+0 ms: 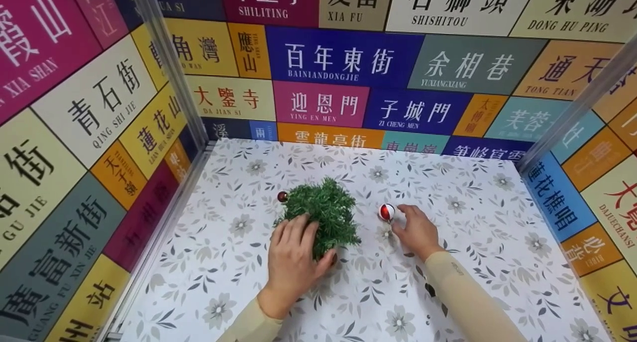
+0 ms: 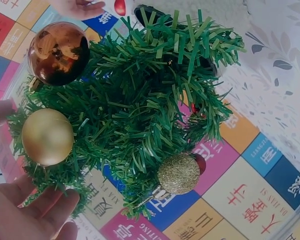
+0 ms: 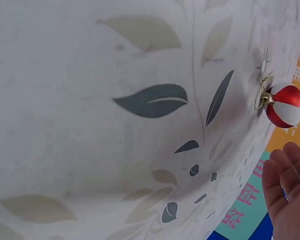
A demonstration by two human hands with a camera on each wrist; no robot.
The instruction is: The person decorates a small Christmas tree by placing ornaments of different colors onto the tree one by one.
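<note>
A small artificial Christmas tree (image 1: 326,212) has green branches, and its top faces the head camera. My left hand (image 1: 293,262) holds it from the near left, fingers over the branches and thumb at the near right side. In the left wrist view a shiny copper bauble (image 2: 59,53), a matte gold bauble (image 2: 48,137) and a glittery gold bauble (image 2: 178,173) hang on it. A red-and-white bauble (image 1: 386,212) with a gold cap and loop (image 3: 266,99) lies on the cloth. Around it my right hand (image 1: 417,231) is spread, with fingers loose and thumb near the ball.
A white cloth with grey flowers and leaves (image 1: 239,262) covers the table. Walls of coloured panels with Chinese place names (image 1: 343,58) stand behind and at both sides. Metal posts (image 1: 176,68) mark the corners. A dark red bauble (image 1: 282,196) shows at the tree's left edge.
</note>
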